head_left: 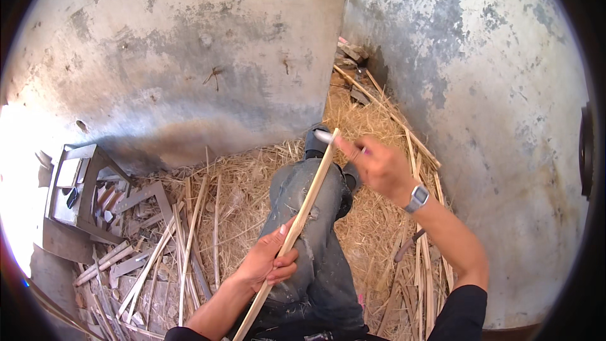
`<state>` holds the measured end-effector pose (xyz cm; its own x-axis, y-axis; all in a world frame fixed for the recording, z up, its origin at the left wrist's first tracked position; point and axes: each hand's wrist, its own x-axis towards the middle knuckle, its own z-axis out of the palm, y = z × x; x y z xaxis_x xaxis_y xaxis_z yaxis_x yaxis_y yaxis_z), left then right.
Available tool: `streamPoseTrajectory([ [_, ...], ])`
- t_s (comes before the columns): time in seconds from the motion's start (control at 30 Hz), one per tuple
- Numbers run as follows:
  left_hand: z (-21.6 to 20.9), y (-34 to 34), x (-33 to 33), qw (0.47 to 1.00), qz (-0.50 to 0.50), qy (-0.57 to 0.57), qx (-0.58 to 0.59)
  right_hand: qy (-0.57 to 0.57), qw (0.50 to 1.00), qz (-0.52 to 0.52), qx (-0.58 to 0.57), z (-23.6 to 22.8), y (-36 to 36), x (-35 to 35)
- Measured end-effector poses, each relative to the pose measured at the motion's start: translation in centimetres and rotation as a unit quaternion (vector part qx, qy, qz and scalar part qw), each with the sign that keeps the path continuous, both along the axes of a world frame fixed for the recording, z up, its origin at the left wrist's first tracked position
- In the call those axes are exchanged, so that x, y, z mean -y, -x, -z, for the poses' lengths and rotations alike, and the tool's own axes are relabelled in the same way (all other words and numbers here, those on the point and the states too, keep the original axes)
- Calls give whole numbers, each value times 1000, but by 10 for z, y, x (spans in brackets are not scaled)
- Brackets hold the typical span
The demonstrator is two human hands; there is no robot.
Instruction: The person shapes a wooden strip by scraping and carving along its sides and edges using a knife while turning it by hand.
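A long pale strip of wood or split bamboo (314, 189) slants across my lap, its far end pointing up past my knees. My left hand (273, 259) is closed round its lower part. Close to the far end, my right hand (382, 167) is closed on a knife. Its short shiny blade (323, 136) shows at the strip's tip, while most of the handle is hidden in my fingers. I cannot tell whether the blade cuts into the strip or only lies against it. A grey watch (417, 198) is on my right wrist.
Straw-like shavings (379, 259) cover the floor round my legs. Loose strips (189, 240) lie at left, and more strips (424, 278) lie along the right wall (492, 120). A dark stool-like frame (82, 189) stands at far left. Ahead is a stained wall (208, 44).
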<state>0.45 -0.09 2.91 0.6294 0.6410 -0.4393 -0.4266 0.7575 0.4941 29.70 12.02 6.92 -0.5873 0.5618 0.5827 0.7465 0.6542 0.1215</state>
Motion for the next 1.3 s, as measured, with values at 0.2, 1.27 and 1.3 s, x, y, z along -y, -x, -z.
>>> streamPoseTrajectory([
  [0.2,9,4,0,1000,3,-18,21,15,999,26,42,-3,0,-4],
  [1.27,8,-15,22,974,-69,-173,-130,-16,1000,25,-3,21,-22,4],
  [1.3,6,-14,25,974,-68,-182,-119,23,996,83,-36,0,-46,-14],
])
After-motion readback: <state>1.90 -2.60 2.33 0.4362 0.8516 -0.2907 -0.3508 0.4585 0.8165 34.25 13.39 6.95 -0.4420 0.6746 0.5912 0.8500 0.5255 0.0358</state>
